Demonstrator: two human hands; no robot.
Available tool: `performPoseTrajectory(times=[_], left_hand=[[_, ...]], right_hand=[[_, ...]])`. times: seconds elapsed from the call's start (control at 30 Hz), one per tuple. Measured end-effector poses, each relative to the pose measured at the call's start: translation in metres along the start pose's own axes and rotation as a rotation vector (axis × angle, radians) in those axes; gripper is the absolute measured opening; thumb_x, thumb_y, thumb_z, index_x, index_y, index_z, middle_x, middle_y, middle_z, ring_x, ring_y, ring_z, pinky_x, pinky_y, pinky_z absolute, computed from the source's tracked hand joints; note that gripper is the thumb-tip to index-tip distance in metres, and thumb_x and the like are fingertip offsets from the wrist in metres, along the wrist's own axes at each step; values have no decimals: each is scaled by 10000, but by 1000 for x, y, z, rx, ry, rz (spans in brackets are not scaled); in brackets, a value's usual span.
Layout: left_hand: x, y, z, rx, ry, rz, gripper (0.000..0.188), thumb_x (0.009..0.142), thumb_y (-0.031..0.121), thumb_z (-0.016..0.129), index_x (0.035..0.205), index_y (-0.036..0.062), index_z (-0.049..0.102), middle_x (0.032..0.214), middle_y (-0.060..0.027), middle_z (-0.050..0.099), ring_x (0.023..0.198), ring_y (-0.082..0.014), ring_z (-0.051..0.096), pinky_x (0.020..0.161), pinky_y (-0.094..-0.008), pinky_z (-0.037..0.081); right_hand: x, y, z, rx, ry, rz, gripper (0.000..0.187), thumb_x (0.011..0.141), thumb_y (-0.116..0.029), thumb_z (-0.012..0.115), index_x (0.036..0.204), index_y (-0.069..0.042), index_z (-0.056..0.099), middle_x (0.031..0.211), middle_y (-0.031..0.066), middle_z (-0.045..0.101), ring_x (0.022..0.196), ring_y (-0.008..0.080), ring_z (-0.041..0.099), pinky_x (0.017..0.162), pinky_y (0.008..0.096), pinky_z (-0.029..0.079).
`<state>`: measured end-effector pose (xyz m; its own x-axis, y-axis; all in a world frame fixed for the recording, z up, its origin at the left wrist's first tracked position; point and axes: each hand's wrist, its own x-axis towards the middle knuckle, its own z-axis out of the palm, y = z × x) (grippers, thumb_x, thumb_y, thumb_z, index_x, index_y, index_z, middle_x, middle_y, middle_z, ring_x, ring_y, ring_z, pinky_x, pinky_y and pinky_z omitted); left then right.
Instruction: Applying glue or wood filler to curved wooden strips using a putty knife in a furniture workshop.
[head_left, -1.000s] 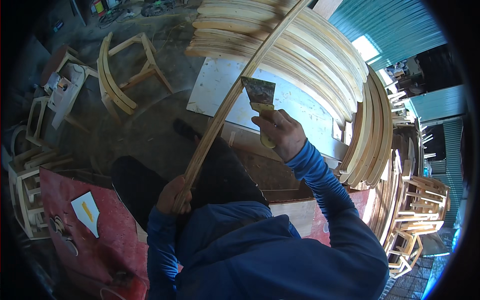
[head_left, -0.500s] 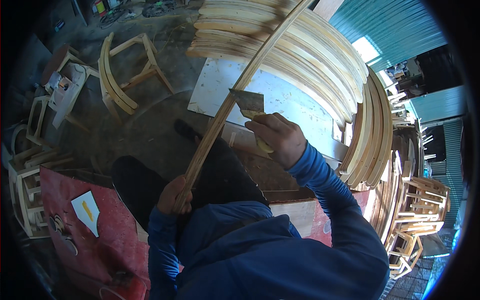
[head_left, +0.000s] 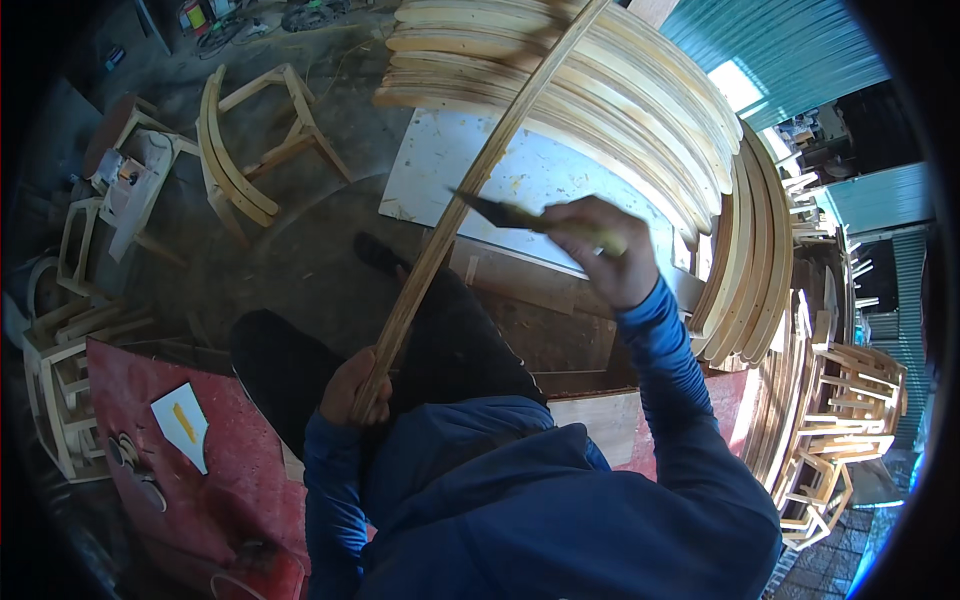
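My left hand is closed around the near end of a long, thin wooden strip. The strip slants up and away to the right, its far part passing over a stack of curved wooden pieces. In my right hand is a putty knife with a dark blade and a yellowish handle, somewhat blurred. The blade points left, its tip at the strip's edge about midway along; whether it touches cannot be made out.
Stacked curved wooden pieces lie on a white board ahead. More curved pieces stand at the right. A red panel at lower left bears a white card with a yellow smear. Wooden frames stand on the floor.
The putty knife has turned, its blade now seen more edge-on and pointing left. My right hand has moved slightly right. The left hand keeps its hold on the strip.
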<state>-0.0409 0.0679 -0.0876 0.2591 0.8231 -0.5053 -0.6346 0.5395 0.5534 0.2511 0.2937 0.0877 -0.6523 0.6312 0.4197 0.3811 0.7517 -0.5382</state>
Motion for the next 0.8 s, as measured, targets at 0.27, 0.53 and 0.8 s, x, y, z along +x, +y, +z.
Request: performPoseTrajectory(times=[0.27,0.53,0.8], left_hand=[[4,2,-7,-222,-81,-78,565,1052,471,319,1392,34,427,705,-101,667,373,-142,529,384,-296,489],[0,6,0,-245,-183,-129,650,1048,528,255,1446,26,365,640,-90,600,392,-141,499,373,-301,446],[-1,12,6,-203,-52,-167,652,1045,532,260,1438,25,376,599,-73,562,377,-133,469,364,-278,420]], right_hand=[[-15,186,-46,1011,530,602,321,916,-214,716,1152,-8,643,863,73,673,684,162,622,627,287,542],[31,232,-32,1157,397,592,322,911,-263,721,1112,-21,649,848,45,678,660,136,629,619,260,554],[-4,174,40,1140,84,672,344,879,-202,760,1091,41,641,801,85,661,613,167,650,545,273,547]])
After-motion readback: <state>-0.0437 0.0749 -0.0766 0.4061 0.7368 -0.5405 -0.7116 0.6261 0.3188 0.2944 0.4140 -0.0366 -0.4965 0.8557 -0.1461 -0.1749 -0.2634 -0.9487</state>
